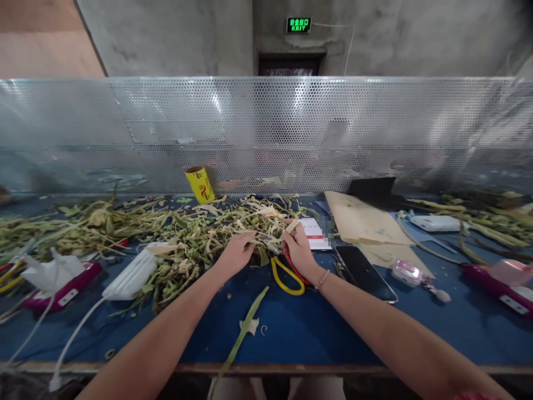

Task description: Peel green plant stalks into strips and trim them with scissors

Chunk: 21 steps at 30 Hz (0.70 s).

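A pile of dried, pale green plant strips [183, 239] lies on the blue table. At its right edge, my left hand [236, 253] has its fingers pinched together at a thin plant strip [268, 242]. My right hand [298, 247] is closed a short way to the right, with a pale strip end sticking up from its fingers. Its fingertips are partly hidden by the strips. Scissors [287, 280] with yellow and red handles lie beneath my right hand. One long green plant stalk [245, 328] hangs over the table's front edge.
A yellow cardboard tube [200, 184] stands at the back before a perforated metal screen [266, 133]. A white power strip [131, 273] is on the left. A dark phone [365, 273], a lit phone [317, 236], brown paper [366, 219] and a pink case [408, 272] lie on the right.
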### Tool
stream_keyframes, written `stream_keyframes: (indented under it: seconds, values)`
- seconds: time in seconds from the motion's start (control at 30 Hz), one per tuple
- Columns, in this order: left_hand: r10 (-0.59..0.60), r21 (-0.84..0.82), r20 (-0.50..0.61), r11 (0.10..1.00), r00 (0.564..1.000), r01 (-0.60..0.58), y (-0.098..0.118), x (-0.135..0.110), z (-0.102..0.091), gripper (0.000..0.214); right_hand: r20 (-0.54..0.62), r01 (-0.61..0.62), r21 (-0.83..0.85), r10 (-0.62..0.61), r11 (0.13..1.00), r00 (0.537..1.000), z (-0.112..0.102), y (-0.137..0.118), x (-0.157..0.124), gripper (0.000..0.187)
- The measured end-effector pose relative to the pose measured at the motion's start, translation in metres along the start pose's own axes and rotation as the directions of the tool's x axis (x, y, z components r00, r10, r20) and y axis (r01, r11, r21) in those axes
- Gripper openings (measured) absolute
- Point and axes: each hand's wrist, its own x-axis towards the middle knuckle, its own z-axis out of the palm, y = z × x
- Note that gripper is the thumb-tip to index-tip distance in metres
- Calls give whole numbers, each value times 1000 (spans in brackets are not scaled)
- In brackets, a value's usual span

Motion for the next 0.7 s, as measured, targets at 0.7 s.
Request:
stream_keyframes:
  seconds: [0.7]
  values:
    - [-112,-759,5,646,994,76,21,-12,8,20,420,50,-284,78,957,904,19,4,-8,41]
